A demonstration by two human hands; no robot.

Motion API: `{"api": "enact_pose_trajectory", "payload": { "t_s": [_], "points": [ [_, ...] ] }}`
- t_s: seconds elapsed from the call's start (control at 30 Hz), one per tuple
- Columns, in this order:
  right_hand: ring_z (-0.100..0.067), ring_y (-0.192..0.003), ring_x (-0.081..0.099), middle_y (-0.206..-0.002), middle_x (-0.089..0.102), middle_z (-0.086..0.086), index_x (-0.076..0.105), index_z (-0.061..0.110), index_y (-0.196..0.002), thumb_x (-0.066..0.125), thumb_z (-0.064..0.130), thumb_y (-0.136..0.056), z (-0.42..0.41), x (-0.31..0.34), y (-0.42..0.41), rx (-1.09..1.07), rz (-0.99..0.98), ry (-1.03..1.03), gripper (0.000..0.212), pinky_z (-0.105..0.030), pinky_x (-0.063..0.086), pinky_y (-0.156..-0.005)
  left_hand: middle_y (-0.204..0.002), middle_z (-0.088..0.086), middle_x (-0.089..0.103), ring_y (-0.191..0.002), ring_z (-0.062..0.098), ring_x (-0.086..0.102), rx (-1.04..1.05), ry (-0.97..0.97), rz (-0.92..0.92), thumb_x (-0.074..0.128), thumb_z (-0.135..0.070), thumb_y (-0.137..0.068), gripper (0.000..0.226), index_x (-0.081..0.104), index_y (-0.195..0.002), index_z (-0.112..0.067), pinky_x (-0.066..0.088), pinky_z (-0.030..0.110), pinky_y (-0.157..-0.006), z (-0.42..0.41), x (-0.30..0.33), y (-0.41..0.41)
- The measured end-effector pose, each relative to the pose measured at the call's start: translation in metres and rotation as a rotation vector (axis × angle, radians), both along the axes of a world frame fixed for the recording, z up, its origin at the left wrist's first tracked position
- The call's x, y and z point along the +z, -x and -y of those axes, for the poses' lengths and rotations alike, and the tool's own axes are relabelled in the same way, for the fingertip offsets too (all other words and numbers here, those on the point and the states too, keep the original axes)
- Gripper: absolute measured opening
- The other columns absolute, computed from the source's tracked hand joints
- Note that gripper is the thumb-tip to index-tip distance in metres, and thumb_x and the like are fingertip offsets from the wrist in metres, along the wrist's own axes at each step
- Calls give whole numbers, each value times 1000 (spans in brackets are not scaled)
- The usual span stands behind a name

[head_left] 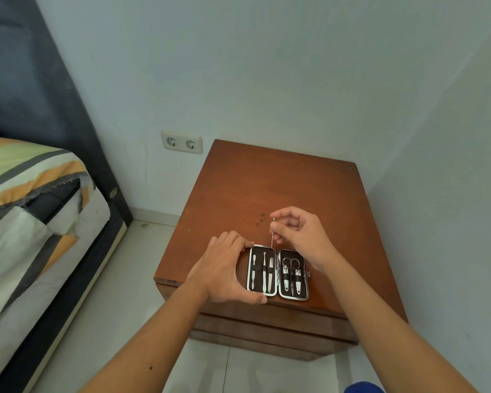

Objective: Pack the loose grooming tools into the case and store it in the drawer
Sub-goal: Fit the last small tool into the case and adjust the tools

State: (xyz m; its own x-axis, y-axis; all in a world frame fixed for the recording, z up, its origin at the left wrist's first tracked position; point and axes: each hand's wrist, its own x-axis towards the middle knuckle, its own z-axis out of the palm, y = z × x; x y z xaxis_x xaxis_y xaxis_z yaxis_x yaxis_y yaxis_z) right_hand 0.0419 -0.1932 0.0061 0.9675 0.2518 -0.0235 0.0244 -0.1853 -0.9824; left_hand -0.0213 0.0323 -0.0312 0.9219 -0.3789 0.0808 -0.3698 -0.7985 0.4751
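An open grooming case (278, 272) with a dark lining and metal rim lies flat near the front edge of a brown wooden nightstand (281, 188). Its left half holds three slim metal tools under a strap; its right half holds small scissors (291, 262) and nail clippers. My left hand (227, 268) grips the case's left side, thumb at the front edge. My right hand (298, 231) pinches a thin metal pin-like tool (272, 236) upright, its tip just above the case's far rim.
The nightstand's drawer fronts (267, 321) below the top are closed. A bed (26, 208) with striped bedding stands to the left, with tiled floor between. A double wall socket (182, 142) sits behind the nightstand. Walls close in behind and to the right.
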Motion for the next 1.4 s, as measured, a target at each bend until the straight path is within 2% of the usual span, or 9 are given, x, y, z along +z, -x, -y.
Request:
{"api": "enact_pose_trajectory", "payload": {
  "t_s": [0.17, 0.4, 0.53, 0.73, 0.9, 1.03, 1.1, 1.27, 1.4],
  "points": [
    [-19, -74, 72, -85, 79, -11, 70, 9, -114, 74, 6, -95, -2, -8, 2, -21, -16, 60, 21, -31, 62, -74, -118, -19, 42, -109, 6, 41, -1, -3, 3, 74, -96, -50, 113, 51, -136, -27, 40, 34, -103, 0, 0, 0],
    [-25, -60, 68, -94, 70, -8, 70, 17, -118, 66, 9, -101, 1, -6, 0, -48, -52, 56, 20, -29, 49, -44, -119, -18, 43, -110, 7, 41, 0, 0, 3, 75, -95, -51, 113, 51, -137, -26, 39, 34, -104, 0, 0, 0],
    [-14, -61, 59, -96, 69, -6, 73, 18, -118, 64, 5, -101, 3, -6, -3, -40, -49, 35, 23, -24, 47, -52, -119, -19, 42, -109, 6, 41, 0, 0, 7, 75, -95, -50, 113, 51, -137, -27, 39, 34, -104, 0, 0, 1],
    [-9, -74, 62, -98, 78, -5, 76, 15, -115, 70, 2, -96, 7, -4, 0, 18, -110, 73, 24, -23, 51, -67, -117, -19, 41, -109, 6, 41, 1, -9, 12, 75, -95, -49, 114, 52, -137, -27, 39, 33, -104, 0, 0, 1],
    [-8, -71, 57, -79, 71, -1, 82, 21, -100, 76, 14, -94, 10, -6, 2, -13, -128, 144, 11, -25, 50, -71, -118, -19, 42, -109, 6, 42, -2, 0, 2, 75, -95, -50, 112, 52, -135, -27, 40, 34, -104, 0, 1, 0],
    [1, -63, 55, -70, 70, 16, 82, 19, -101, 74, 17, -96, 11, -6, 4, -28, -142, 134, 10, -19, 48, -67, -118, -19, 42, -109, 7, 42, 0, -3, 2, 75, -95, -50, 112, 51, -136, -27, 39, 34, -104, 0, 0, 0],
    [-1, -63, 55, -67, 70, 17, 82, 16, -103, 75, 15, -94, 12, -6, 4, -31, -164, 87, 11, -20, 49, -69, -119, -18, 43, -109, 7, 42, 0, -1, 1, 75, -95, -50, 112, 51, -136, -27, 39, 34, -104, 0, 0, 0],
    [-12, -71, 61, -79, 73, -6, 80, 6, -104, 82, 7, -84, 11, -5, 4, -84, -234, -179, 20, -24, 55, -73, -119, -19, 42, -110, 6, 41, 0, 3, 0, 76, -94, -50, 112, 51, -136, -27, 39, 34, -104, 0, 0, 0],
    [-15, -73, 63, -81, 73, -9, 79, 0, -104, 85, 11, -75, 13, -6, 2, -111, -276, -340, 31, -23, 56, -70, -119, -19, 43, -109, 6, 41, -2, 2, -4, 75, -94, -50, 112, 52, -136, -27, 40, 35, -104, 0, 0, 0]
  ]
}}
